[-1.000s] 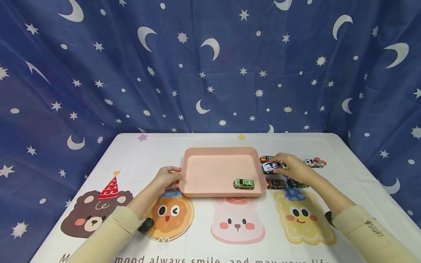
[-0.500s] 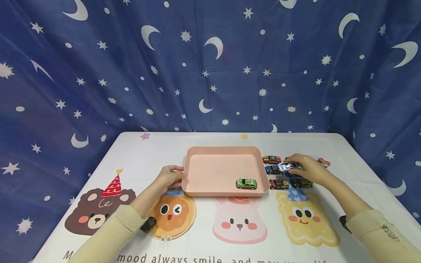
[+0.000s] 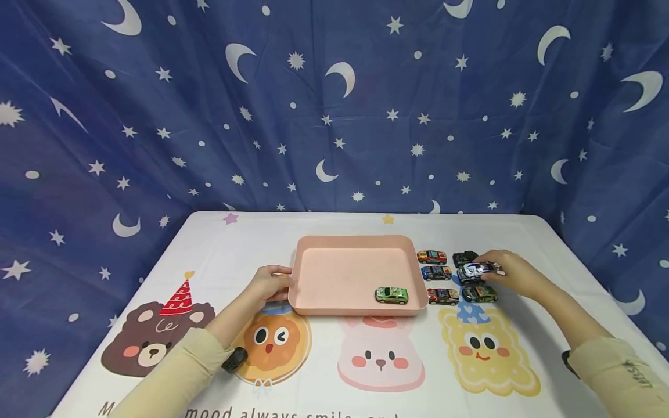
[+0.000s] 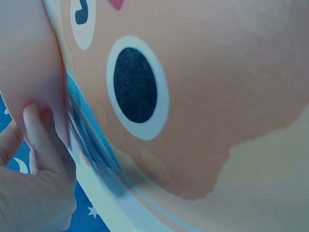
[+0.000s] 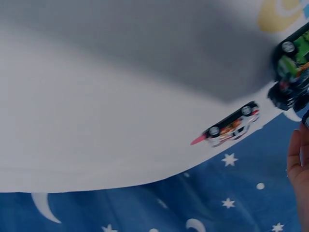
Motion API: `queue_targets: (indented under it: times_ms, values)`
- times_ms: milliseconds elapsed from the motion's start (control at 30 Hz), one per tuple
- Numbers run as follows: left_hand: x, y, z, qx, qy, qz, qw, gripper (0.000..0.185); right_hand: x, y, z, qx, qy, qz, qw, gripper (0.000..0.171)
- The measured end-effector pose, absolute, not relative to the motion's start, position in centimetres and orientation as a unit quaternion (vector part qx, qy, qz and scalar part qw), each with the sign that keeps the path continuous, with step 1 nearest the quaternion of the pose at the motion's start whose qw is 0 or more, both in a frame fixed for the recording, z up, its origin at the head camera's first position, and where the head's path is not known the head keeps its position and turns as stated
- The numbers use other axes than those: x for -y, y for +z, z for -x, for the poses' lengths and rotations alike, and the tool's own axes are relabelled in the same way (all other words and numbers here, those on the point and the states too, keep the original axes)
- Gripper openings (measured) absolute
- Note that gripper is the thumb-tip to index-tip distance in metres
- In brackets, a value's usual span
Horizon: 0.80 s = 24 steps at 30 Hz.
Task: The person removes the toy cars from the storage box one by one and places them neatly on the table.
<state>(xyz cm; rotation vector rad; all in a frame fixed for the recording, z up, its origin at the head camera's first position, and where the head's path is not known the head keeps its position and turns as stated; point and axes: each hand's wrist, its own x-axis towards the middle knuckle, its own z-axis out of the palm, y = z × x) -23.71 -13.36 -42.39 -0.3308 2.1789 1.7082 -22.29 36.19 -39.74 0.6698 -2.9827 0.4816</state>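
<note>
My left hand (image 3: 272, 283) grips the left wall of a pink tray (image 3: 357, 241); in the left wrist view its fingers (image 4: 41, 130) lie against the tray's wall (image 4: 34, 58). A green toy car (image 3: 391, 295) sits in the tray's front right corner. To the right of the tray, my right hand (image 3: 514, 274) pinches a white and blue toy car (image 3: 475, 270), held over the right column of cars between a black toy car (image 3: 464, 258) and a dark green toy car (image 3: 479, 294). In the right wrist view only the edge of this hand (image 5: 300, 157) shows.
Along the tray's right side stand an orange toy car (image 3: 431, 256), a blue toy car (image 3: 436, 273) and a red and black toy car (image 3: 443, 296). A white toy car (image 5: 232, 124) stands farther right. Behind the table hangs a blue starry curtain (image 3: 334, 116).
My right hand has carried the white and blue car rightward, from beside the tray's edge past the blue car to the right column. The left hand stays on the tray.
</note>
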Motion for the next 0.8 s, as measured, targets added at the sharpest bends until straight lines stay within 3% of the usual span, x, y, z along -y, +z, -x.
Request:
queue_targets:
  times_ms: [667,800]
  values:
    - [13.2,-42.5,23.8,-0.771,0.601,0.115,0.177,0.039,-41.2,-41.9,22.3,0.962,0.124,-0.230,0.081,0.025]
    - [13.3,-42.3,23.8,-0.771,0.600,0.117,0.179,0.039,-41.6,-41.9,22.4,0.964,0.123,-0.224,0.072,0.026]
